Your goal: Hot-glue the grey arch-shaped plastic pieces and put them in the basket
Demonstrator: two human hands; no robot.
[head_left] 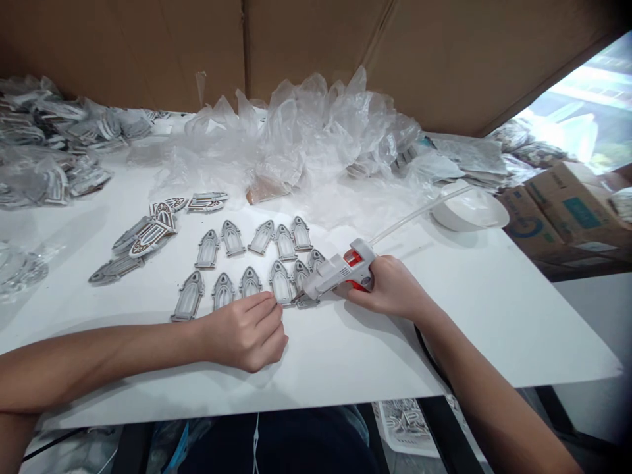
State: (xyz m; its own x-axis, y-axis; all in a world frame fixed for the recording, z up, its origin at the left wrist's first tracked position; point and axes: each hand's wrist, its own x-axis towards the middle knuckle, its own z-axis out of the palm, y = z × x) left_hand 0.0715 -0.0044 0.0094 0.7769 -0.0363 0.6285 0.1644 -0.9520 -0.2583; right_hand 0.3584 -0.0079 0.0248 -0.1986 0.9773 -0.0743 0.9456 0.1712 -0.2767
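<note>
While the right hand (390, 284) reaches forward, its fingers wrap the glue gun (332, 274) | nozzle (298, 297) tilts down at arched frames (281, 284) on the bench (498, 316) | left hand (249, 332) knuckles-up near them, fingers curled, cannot tell if pinching

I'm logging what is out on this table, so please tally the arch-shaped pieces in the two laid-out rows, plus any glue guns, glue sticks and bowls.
Arch-shaped pieces in the two rows: 11 visible, some partly covered
Glue gun: 1
Glue stick: 1
White bowl: 1
Total: 14
</note>
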